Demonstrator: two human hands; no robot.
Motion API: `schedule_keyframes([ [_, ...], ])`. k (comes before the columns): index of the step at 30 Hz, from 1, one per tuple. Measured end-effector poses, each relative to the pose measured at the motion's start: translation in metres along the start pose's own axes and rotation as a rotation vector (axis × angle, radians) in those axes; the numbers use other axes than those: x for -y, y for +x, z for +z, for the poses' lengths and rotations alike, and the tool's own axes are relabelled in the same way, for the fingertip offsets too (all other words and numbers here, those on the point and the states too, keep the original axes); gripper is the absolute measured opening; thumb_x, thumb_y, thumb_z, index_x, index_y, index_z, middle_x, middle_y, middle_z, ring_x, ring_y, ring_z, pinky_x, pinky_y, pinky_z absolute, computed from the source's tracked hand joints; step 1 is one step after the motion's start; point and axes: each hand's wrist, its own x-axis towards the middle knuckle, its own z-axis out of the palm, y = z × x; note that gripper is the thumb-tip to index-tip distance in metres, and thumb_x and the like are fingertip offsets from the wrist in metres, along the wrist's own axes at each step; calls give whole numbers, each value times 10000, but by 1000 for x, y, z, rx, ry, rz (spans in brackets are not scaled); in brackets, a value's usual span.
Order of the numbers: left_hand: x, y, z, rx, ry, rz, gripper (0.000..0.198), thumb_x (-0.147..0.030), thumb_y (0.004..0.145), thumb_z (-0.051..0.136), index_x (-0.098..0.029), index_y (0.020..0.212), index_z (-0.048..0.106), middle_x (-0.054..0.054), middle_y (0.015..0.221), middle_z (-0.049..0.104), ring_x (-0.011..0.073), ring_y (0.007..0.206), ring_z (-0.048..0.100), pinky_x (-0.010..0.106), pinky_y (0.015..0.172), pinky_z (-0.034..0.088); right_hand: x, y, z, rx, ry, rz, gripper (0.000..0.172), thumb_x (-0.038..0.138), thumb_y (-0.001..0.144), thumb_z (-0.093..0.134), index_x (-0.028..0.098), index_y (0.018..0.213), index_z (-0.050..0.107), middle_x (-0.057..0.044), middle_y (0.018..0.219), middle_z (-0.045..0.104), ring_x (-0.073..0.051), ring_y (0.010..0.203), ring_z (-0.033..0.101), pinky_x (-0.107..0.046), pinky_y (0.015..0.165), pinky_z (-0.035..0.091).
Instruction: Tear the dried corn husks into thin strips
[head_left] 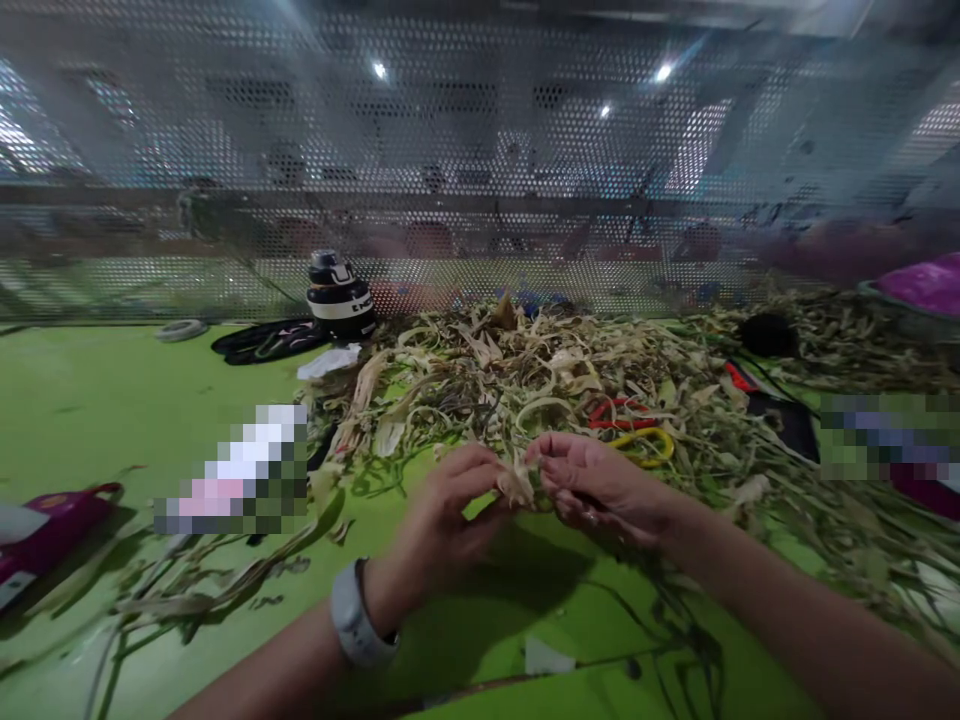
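Note:
Between my hands, low over the green tabletop, is a pale, crumpled piece of dried plant (pixel 517 486). My left hand (pixel 457 500), with a light band on its wrist, pinches this piece between thumb and fingers. From the other side, the curled fingers of my right hand (pixel 589 480) come up against it, thumb and forefinger pressed together. What lies inside the right fingers is partly hidden and blurred. Just beyond my hands spreads a heap of dried leaves and stalks (pixel 480 385). A yellow loop (pixel 652 447) and a red loop (pixel 621 410) lie among them.
A black-and-white bottle (pixel 343 305) stands at the back left beside a flat black item (pixel 266 340) and white paper (pixel 328 361). A perforated screen (pixel 480 180) rises behind the table. A purple object (pixel 64 530) sits at far left, and a purple-lined container (pixel 919 290) at far right.

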Motion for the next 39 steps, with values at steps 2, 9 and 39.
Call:
schedule_keyframes([
  [2,1,3,0,55,-151,-113,96,-192,821,535,-176,805,628,36,783,630,150,757,572,260,671,455,5,-2,-5,45,-176,6,276,347,745,663,172,901,518,79,547,489,-22,375,387,-125,360,316],
  [9,3,10,-9,265,-237,-392,177,-281,830,515,-148,749,599,19,705,615,130,669,560,238,633,444,19,-7,-10,-24,-1201,-324,133,220,849,506,153,811,614,-28,759,570,-132,709,518,-258,663,413],
  [39,-6,-1,7,-4,-1092,-785,239,-371,739,638,-158,691,540,-23,641,487,74,596,433,187,572,363,1,1,1,-16,-58,-105,262,357,776,613,147,707,473,47,598,450,-34,449,337,-148,407,242],
])
